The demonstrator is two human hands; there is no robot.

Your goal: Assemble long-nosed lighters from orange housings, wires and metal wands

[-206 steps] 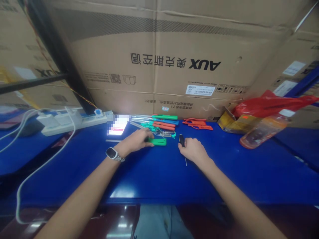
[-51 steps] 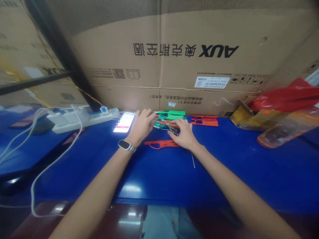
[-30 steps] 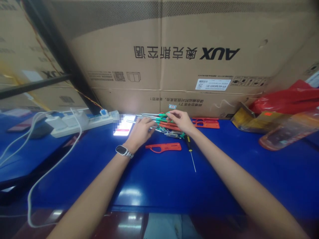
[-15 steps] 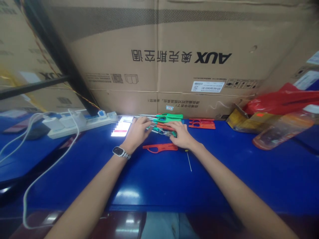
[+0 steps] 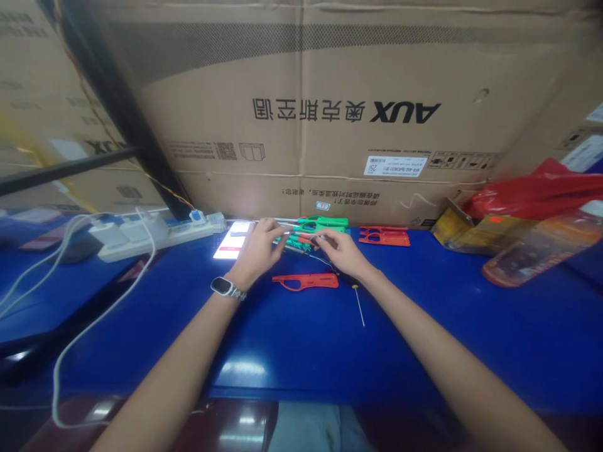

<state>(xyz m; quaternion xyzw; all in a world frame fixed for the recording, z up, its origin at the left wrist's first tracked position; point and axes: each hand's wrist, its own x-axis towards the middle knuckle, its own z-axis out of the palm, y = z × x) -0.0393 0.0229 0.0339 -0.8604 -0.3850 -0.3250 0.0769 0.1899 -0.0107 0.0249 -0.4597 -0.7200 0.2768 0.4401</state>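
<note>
My left hand [image 5: 258,251], with a watch on its wrist, and my right hand [image 5: 342,253] reach to a pile of green and red plastic-handled tools [image 5: 316,231] at the back of the blue table [image 5: 301,326]. Both hands have their fingers pinched on thin metal parts at the pile; what each pinches is too small to name. A loose red plastic handle shell [image 5: 306,280] lies just in front of the hands. A thin screwdriver [image 5: 358,304] lies on the table under my right wrist.
A lit phone [image 5: 232,241] lies left of the pile. A white power strip [image 5: 151,230] with cables sits at the back left. Two more red shells [image 5: 384,236] lie right of the pile. A red bag [image 5: 532,188] and a plastic package [image 5: 537,251] are at the right. A large cardboard box [image 5: 330,113] walls the back.
Over seven seconds both hands went from the mid-table to the tool pile, and a red shell now lies in front. In the last half second my right hand lifted slightly to a pinch.
</note>
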